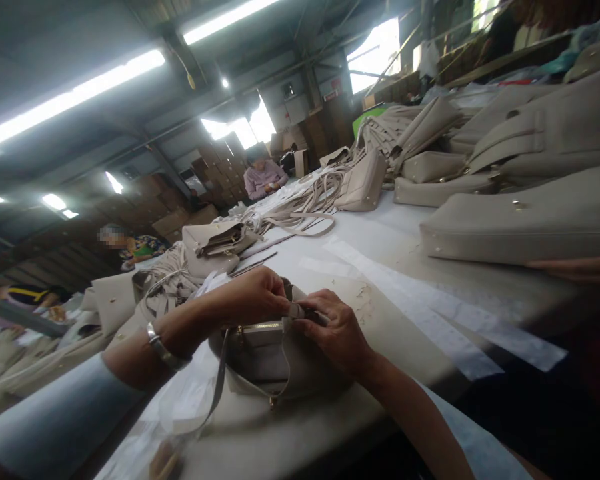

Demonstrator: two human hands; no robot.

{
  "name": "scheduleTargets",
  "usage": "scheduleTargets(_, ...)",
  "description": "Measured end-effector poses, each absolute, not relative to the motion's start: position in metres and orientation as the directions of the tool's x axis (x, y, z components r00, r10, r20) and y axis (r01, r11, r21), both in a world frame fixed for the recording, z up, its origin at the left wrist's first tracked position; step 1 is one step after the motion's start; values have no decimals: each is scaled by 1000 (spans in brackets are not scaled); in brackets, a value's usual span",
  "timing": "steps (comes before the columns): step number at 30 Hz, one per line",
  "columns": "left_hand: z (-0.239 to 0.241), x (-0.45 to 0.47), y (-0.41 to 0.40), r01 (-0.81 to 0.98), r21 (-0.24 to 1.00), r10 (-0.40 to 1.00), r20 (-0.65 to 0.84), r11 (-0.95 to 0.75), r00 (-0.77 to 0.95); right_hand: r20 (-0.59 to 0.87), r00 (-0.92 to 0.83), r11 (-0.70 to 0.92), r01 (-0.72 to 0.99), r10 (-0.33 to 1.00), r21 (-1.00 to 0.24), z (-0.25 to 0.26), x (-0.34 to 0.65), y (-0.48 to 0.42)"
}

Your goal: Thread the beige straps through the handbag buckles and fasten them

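Note:
A beige handbag [320,373] stands on the table in front of me, its mouth open and a gold zipper [263,327] showing inside. My left hand [265,293] is closed in a pinch at the bag's upper edge, on a beige strap. From the other side my right hand [337,327] grips the same strap [296,311] close to the left fingertips. What lies between the fingers is partly hidden. A thin strap end [219,387] hangs down on the bag's left side.
White paper strips [420,307] lie on the table [350,427] to the right. Beige bags [525,213] are heaped at right, with more bags [113,300] and straps at left. Another person's hand [580,268] touches a bag at far right. Two people sit farther back.

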State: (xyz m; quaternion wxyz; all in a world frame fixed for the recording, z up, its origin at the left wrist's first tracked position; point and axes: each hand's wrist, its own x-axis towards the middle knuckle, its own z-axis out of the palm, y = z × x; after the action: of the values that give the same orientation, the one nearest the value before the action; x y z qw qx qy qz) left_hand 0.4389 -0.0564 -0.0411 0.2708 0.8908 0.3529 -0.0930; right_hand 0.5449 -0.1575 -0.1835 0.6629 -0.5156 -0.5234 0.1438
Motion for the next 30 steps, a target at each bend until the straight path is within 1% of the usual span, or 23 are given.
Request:
scheduleTargets(6, -50, 441, -56, 679, 387, 566, -375, -624, 734, 594, 359, 423, 451, 720, -786, -179, 546, -157)
scheduleTargets(12, -60, 438, -51, 660, 429, 560, -349, -618, 751, 602, 331, 399, 509, 727, -762, -180, 549, -156)
scheduleTargets(14, -62, 434, -52, 663, 435, 568, -345, -609, 747, 577, 326, 402, 468, 749, -787, -180, 550, -157)
scheduleTargets(18, -67, 426, -53, 680, 466, 586, -351, -567, 730, 496, 286, 414, 301, 820, -859, -181, 553, -161)
scheduleTargets(21, -69, 425, -52, 665, 487, 579, -340, -566, 741, 451, 331, 412, 184, 829, -892, -181, 556, -165)
scheduleTargets(23, -67, 428, -50, 649, 480, 564, -329, -591, 757, 418, 349, 401, 126, 838, -908, -181, 556, -167)
scheduleTargets(27, -62, 435, -48, 626, 426, 522, -345, -653, 780, 396, 366, 376, 128, 842, -918, -180, 552, -169)
scheduleTargets(30, -63, 437, -48, 641, 384, 540, -346, -664, 767, 415, 418, 387, 153, 808, -909, -182, 544, -170)
